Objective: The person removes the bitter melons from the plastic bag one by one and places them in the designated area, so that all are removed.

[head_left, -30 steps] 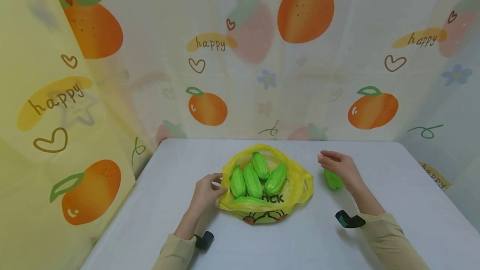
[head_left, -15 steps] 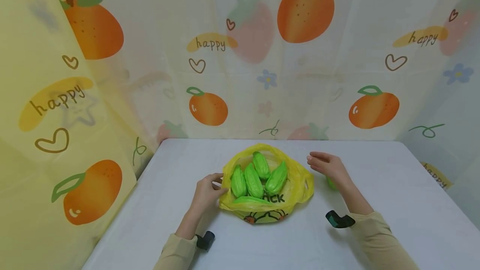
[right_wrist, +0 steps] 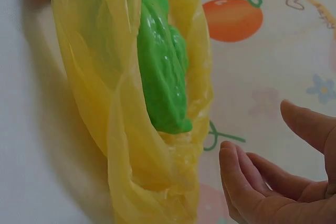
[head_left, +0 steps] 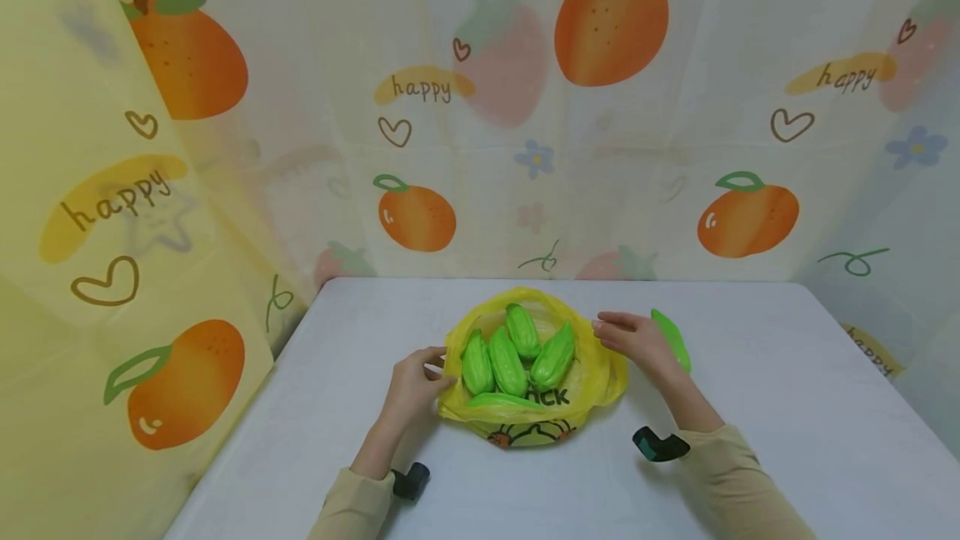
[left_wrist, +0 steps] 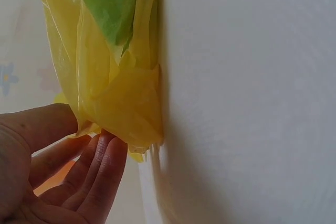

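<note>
A yellow plastic bag (head_left: 611, 373) lies with its mouth spread wide on the white table. Several glossy green, ridged, elongated vegetables that look like bitter melons (head_left: 507, 361) are inside it. My left hand (head_left: 411, 382) pinches the bag's left rim; in the left wrist view the thumb (left_wrist: 44, 124) is on one side of the plastic, the fingers on the other. Over by the bag's right rim, my right hand (head_left: 637, 342) is held with loosely bent fingers and a gap to the thumb, holding nothing. Another green vegetable (head_left: 671, 340) lies outside the bag, partly hidden behind that hand.
The white table (head_left: 757, 373) reaches back to a fruit-print curtain (head_left: 487, 190), which also hangs along both sides. Each wrist wears a small black camera; one camera (head_left: 660, 444) shows below the right hand, the other camera (head_left: 411, 482) below the left.
My right hand has moved left, away from the loose green vegetable and up to the bag's right rim, uncovering more of that vegetable. My left hand stays on the bag's left rim.
</note>
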Tool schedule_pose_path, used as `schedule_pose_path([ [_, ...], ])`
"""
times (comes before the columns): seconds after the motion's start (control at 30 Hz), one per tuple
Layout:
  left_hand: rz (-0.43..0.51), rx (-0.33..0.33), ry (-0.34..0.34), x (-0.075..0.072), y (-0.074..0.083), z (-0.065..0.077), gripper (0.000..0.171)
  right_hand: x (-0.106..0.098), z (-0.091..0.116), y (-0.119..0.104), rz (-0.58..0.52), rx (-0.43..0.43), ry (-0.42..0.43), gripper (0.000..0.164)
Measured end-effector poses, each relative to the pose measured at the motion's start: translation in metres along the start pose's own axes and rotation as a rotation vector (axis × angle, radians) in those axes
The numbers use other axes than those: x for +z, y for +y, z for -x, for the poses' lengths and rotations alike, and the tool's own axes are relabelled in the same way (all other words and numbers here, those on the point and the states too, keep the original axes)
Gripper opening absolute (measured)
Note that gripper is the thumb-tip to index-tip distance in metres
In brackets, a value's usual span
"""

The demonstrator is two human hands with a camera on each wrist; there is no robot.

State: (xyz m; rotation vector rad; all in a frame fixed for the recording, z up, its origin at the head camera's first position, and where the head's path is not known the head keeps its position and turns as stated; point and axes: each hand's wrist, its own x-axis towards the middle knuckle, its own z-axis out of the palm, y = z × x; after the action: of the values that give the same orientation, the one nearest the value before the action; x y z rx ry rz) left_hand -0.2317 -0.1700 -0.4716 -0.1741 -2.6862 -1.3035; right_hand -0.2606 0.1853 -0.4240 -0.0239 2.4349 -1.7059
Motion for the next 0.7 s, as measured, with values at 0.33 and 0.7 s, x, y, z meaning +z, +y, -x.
schedule_pose_path([
  [0.33, -0.005, 0.003, -0.002, 0.000, -0.001, -0.001, 0.045, 0.013, -0.004, 0.004, -0.025, 0.012, -0.020, 0.061],
  [0.7, -0.016, -0.006, -0.001, 0.000, -0.001, -0.001, 0.045, 0.024, -0.006, 0.012, 0.012, 0.032, -0.017, 0.061],
])
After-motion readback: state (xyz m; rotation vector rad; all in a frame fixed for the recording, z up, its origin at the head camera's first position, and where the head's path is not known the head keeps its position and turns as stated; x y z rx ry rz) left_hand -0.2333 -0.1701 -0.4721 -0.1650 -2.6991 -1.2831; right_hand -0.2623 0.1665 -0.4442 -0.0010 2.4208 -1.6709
